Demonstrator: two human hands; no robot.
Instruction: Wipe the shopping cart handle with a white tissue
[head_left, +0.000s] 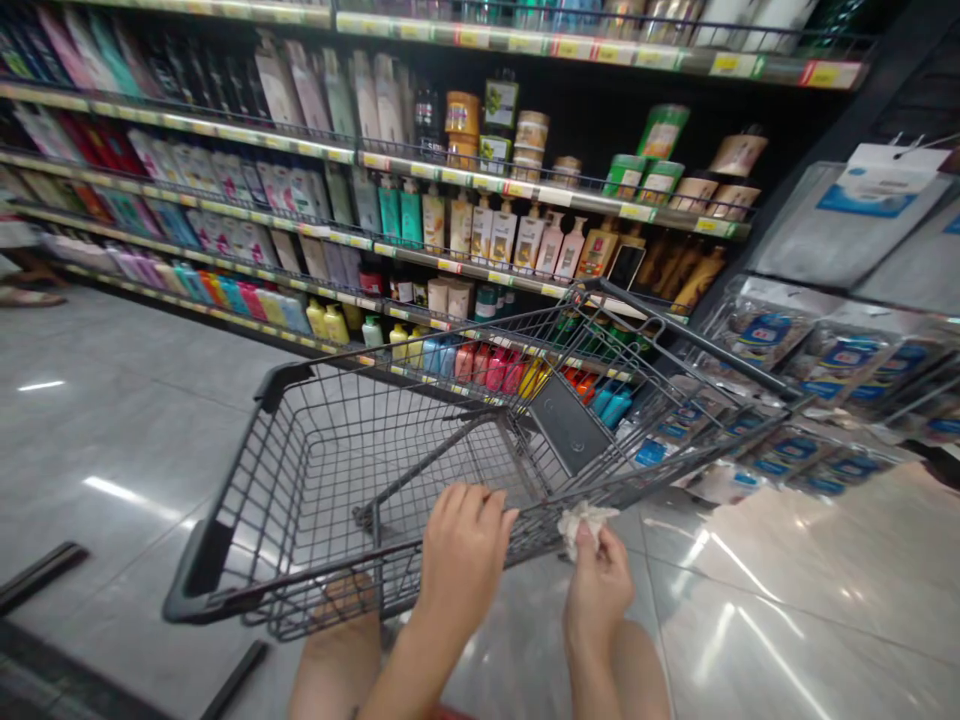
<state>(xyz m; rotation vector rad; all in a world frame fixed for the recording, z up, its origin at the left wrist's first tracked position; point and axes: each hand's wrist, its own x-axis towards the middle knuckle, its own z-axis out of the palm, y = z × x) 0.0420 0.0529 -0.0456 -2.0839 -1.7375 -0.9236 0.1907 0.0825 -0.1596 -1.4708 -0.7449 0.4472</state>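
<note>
A dark grey wire shopping cart (pixel 300 570) stands across the middle of the view, its basket showing bare mesh. My left hand (pixel 465 545) rests at the cart's near side rim, back of the hand up, with its fingers curled over the edge. Pinched between the thumb and fingers of my right hand (pixel 600 590) is a crumpled whitish tissue (pixel 583 522), held close to the outer side of the cart. Part of the rim beneath my left hand is hidden by it.
Shelves (pixel 292 150) of bottles and jars run behind the cart. Hanging packets (pixel 765 340) fill a rack at the right. Grey tiled floor (pixel 142 430) reflects the lights. Another person's foot (pixel 30 296) shows at the far left. Dark bars (pixel 41 575) lie low at the left.
</note>
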